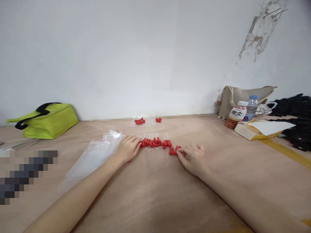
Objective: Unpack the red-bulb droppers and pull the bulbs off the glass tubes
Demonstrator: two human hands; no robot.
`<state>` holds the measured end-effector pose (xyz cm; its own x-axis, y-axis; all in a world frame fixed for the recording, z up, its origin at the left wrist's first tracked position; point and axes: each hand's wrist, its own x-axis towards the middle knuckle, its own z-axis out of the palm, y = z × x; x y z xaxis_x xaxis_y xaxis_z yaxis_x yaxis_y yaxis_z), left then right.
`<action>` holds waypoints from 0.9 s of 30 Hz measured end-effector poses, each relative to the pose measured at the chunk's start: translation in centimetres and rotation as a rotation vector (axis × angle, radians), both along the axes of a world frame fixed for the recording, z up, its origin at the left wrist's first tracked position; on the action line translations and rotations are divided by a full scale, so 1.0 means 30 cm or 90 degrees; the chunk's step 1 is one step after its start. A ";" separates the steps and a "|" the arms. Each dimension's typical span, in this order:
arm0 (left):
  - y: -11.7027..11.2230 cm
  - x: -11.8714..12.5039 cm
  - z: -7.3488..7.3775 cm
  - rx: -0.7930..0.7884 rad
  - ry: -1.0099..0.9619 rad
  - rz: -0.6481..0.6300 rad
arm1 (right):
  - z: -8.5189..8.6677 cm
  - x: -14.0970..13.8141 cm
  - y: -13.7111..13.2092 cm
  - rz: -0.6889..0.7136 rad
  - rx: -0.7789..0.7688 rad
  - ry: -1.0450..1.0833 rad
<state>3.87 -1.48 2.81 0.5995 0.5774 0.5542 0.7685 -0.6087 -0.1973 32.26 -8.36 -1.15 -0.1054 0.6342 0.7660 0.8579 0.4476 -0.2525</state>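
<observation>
Our right hand (193, 157) pinches a red piece (178, 147). Our left hand (128, 148) half-curls, red row (154, 142) at its fingertips, grip unclear.

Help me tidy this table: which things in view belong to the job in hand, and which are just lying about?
In the job:
red pieces, at left hand and right hand
clear tubes, beside them
plastic bags, probably

Seemingly just lying about:
green bag
beige bag
white-capped bottle
blue-capped bottle
packet
black pile
</observation>
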 end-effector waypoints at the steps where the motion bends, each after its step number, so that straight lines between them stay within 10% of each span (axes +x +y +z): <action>1: -0.010 -0.006 0.004 0.005 -0.034 -0.008 | -0.002 0.002 0.001 -0.003 0.005 -0.001; 10: -0.184 -0.003 -0.027 -0.191 -0.451 -0.093 | 0.008 -0.011 -0.016 0.050 0.090 -0.046; 16: -0.248 0.051 -0.099 -0.228 -0.354 -0.227 | 0.036 -0.037 -0.047 0.129 0.090 -0.197; 27: -0.289 0.081 -0.079 -0.187 -0.274 -0.330 | 0.011 -0.080 -0.043 0.252 0.136 -0.180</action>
